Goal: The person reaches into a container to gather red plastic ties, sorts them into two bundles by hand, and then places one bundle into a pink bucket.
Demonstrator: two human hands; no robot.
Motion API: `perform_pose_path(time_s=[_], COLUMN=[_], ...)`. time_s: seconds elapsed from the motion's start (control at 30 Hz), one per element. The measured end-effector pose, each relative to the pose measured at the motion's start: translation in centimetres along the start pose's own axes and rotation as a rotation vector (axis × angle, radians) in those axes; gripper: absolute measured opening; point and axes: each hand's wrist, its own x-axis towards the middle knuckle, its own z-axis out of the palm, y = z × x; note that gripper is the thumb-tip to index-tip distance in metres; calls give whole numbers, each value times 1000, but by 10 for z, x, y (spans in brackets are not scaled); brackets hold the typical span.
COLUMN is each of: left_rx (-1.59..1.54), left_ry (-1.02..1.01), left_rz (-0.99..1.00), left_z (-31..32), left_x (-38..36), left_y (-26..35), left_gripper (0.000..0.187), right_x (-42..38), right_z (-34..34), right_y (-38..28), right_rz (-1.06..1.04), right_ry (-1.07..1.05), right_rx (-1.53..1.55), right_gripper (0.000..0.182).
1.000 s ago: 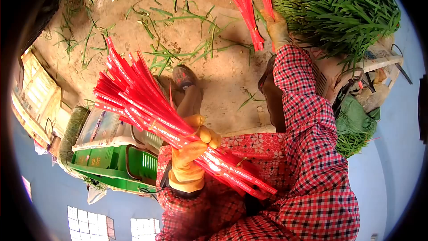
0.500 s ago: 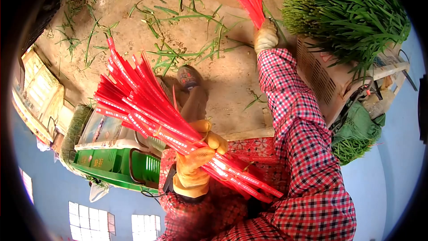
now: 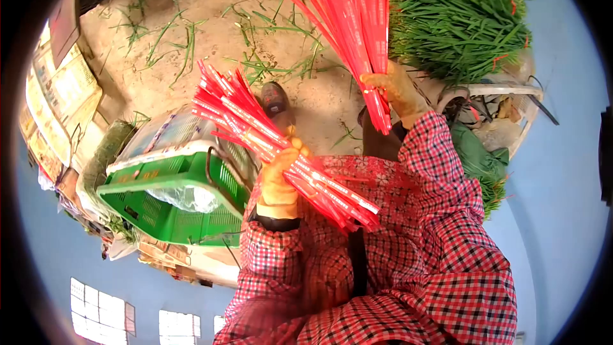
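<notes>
My left hand [image 3: 279,177], in a yellow glove, grips a fanned bundle of red plastic strips [image 3: 242,118] at its middle, over my lap. The strips' lower ends stick out to the right across my red flowered apron [image 3: 357,182]. My right hand [image 3: 396,92], also gloved, holds a second bundle of red strips [image 3: 348,6] upright, its ends fanning toward the top of the view. Both sleeves are red checked cloth. The second bundle stands just left of a big heap of green chive-like leaves [image 3: 456,19].
A green plastic basket [image 3: 169,207] with a clear bag inside stands at my left. My shoe [image 3: 274,99] rests on the dirt floor [image 3: 191,57], littered with loose green leaves. A pale crate [image 3: 504,99] carries the heap of greens. Cardboard boxes [image 3: 54,108] lie far left.
My right hand has come back toward me with its bundle of strips, now held upright. My left hand with its bundle has lifted slightly, and the view has shifted so the basket looks nearer.
</notes>
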Motion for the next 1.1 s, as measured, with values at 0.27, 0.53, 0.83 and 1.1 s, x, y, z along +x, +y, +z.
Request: perform_pose_path(time_s=[0.27,0.53,0.83,1.1], left_rx=[-111,-107,-159,-174], left_ry=[-107,-173,-208,-258], left_rz=[45,107,142,160], left_z=[18,28,26,35], left_x=[-64,-130,-129,-120], left_y=[26,51,59,63], left_gripper=[42,39,33,33], right_x=[-74,-137,-140,-133], right_z=[46,78,95,90], right_y=[-150,-228,-240,-240], right_rz=[39,48,-7,-7], right_ry=[67,11,-30,-62], right_rx=[140,166,206,258], right_gripper=[30,28,26,36])
